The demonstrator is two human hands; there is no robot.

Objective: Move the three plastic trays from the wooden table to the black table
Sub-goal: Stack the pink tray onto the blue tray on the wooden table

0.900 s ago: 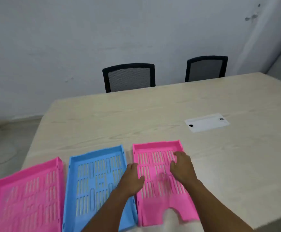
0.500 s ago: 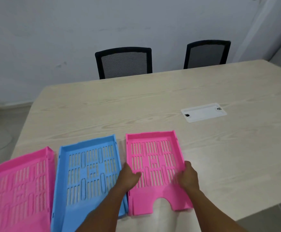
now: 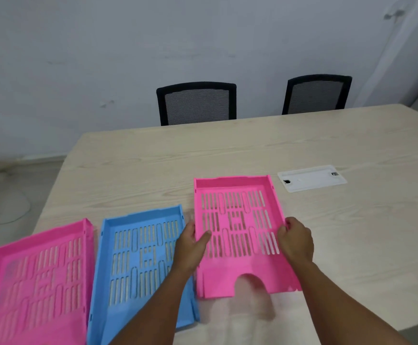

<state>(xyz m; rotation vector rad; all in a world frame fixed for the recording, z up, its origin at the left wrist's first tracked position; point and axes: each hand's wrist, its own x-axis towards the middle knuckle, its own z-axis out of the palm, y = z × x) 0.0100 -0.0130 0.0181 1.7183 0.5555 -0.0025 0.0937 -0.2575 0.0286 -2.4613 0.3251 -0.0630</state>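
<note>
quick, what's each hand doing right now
Left hand: closed on the left edge of the right pink tray.
Right hand: closed on the same tray's right edge.

An office meeting room. A long, pale wood-grain bench (image 3: 227, 155) carries a white flush-mounted cable-access plate (image 3: 312, 178) set into its top. Two black mesh-backed office chairs (image 3: 196, 103) (image 3: 316, 94) stand pushed in along the far edge, against a plain, scuffed grey-white wall (image 3: 103, 58). Slotted plastic document trays, two pink (image 3: 237, 235) (image 3: 36, 280) and one blue (image 3: 140, 265), of the kind used for filing paper, occupy the near end.
</note>
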